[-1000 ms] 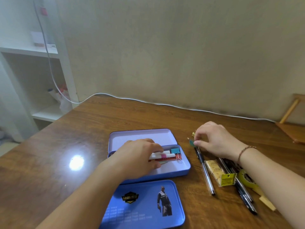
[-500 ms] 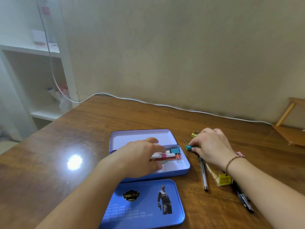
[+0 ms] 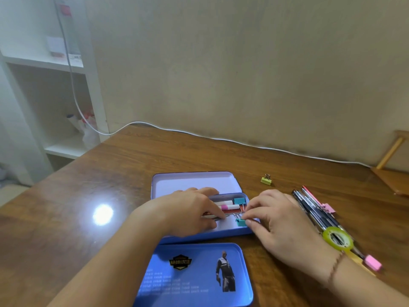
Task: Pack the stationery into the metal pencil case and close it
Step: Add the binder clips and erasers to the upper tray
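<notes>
The blue metal pencil case [image 3: 230, 231] lies open on the wooden table, its inner lid [image 3: 194, 181] tilted up behind. Inside are white and pink pieces [image 3: 228, 206], a red item and a teal binder clip [image 3: 239, 200]. My right hand [image 3: 278, 220] pinches a second teal binder clip [image 3: 240, 222] over the case's right end. My left hand [image 3: 188, 209] rests inside the case on its contents, fingers slightly curled; whether it holds anything is hidden. A separate blue lid [image 3: 194, 275] with a printed figure lies in front.
To the right lie several pens [image 3: 314, 209], a pink binder clip [image 3: 329, 208], a yellow tape roll [image 3: 337, 238] and a pink eraser [image 3: 373, 263]. A yellow-green binder clip [image 3: 266, 180] sits behind. A white cable [image 3: 221, 139] runs along the wall; a white shelf [image 3: 44, 63] stands left.
My right hand picked a teal binder clip up from beside the pens and carried it left over the case. The left hand stayed in the case.
</notes>
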Demonstrator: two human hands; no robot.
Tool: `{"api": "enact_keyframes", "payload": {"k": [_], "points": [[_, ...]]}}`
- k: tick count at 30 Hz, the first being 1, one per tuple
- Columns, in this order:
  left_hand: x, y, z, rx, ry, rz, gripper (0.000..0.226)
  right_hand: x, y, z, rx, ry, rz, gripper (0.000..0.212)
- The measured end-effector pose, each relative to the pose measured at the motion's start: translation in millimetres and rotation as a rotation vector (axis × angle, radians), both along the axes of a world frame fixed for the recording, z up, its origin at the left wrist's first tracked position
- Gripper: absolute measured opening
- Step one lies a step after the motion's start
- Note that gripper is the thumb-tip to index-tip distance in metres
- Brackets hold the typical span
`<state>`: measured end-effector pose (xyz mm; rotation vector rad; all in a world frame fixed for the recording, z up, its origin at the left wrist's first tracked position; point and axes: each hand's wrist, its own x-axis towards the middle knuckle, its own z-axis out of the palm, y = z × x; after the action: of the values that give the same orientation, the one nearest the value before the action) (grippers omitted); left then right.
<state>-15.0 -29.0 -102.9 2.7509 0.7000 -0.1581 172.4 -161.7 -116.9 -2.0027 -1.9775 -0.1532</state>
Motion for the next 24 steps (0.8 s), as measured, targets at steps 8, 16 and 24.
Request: {"api": "enact_keyframes", "payload": {"k": [8, 16, 24], "points": [[0, -1, 2, 0.002, 0.002, 0.002, 0.037, -1, -2, 3, -0.126, -0.142, 0.104, 0.048], [0, -1, 2, -0.004, 0.022, 0.005, 0.039, 9, -6, 0, -0.103, -0.158, 0.074, 0.054], [-12, 4, 13, -0.073, 0.017, 0.035, 0.071, 54, 33, 17, 0.052, 0.102, -0.114, 0.018]]}}
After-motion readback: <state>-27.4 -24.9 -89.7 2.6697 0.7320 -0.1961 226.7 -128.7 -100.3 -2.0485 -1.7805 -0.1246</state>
